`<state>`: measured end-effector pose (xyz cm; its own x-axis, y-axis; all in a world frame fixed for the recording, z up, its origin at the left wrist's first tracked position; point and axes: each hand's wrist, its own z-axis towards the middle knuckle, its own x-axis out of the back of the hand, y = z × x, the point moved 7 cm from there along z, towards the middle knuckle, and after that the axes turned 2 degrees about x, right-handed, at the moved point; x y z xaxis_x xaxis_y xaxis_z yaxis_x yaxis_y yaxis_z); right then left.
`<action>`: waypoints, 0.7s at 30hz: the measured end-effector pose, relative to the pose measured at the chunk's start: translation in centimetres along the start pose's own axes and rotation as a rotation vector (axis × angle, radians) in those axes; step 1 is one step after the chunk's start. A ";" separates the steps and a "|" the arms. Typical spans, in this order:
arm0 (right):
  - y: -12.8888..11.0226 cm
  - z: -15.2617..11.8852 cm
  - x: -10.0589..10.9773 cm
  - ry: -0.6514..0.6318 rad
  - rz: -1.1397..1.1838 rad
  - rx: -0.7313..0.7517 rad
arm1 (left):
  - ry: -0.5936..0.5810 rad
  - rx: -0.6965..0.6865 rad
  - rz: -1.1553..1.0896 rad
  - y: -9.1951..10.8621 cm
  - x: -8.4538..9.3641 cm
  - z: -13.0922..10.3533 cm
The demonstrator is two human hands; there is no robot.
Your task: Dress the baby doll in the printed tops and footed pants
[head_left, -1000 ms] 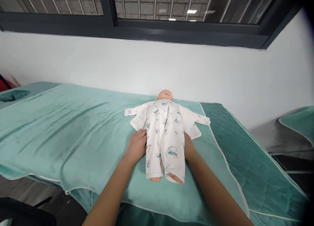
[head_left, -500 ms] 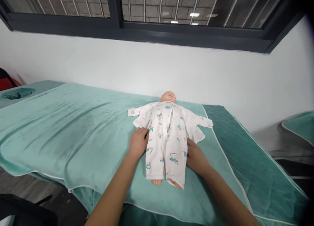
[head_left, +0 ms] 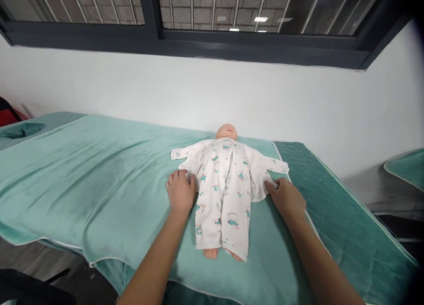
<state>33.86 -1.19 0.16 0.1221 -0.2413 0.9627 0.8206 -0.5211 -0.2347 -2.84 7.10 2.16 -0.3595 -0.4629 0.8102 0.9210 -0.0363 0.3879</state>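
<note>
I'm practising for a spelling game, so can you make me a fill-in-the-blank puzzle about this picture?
1. The doll lies on its ____ on the light green sheet.
2. Behind the little printed pictures, the doll's clothes are coloured ____.
3. Below the clothes you can count ____ feet poking out.
4. The hand nearer the dark green quilted cover is the person's ____ one.

Missing words: back, white, two, right.

The doll [head_left: 226,131] lies face-up on the blanket [head_left: 132,172] — sleeves [head_left: 278,165] spread, toes [head_left: 210,253] showing; its white outfit [head_left: 208,207] bears teal prints.
</note>
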 end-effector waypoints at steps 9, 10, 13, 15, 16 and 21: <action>-0.4 1.1 2.4 0.065 0.397 0.026 | 0.001 0.198 0.052 -1.7 -0.5 2.0; -1.1 0.8 3.8 0.157 0.519 0.064 | 0.004 0.197 0.047 -1.6 -0.5 2.2; -5.2 -1.7 8.1 0.367 0.714 0.298 | 0.011 0.184 0.008 -1.7 -0.5 2.6; -10.1 -4.2 9.2 0.278 0.596 0.645 | 0.012 0.168 -0.033 -2.0 -0.5 2.7; -12.3 -5.4 8.9 0.207 0.475 0.795 | 0.012 0.163 -0.067 -2.2 -0.5 2.6; -15.1 -7.6 6.6 0.032 0.325 0.941 | 0.023 0.218 -0.544 -3.1 0.0 3.1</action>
<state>17.96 -1.15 9.03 0.4154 -0.2868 0.8633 0.8603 0.4323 -0.2703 -6.17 9.99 2.28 -0.7662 -0.4478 0.4608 0.5521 -0.0917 0.8287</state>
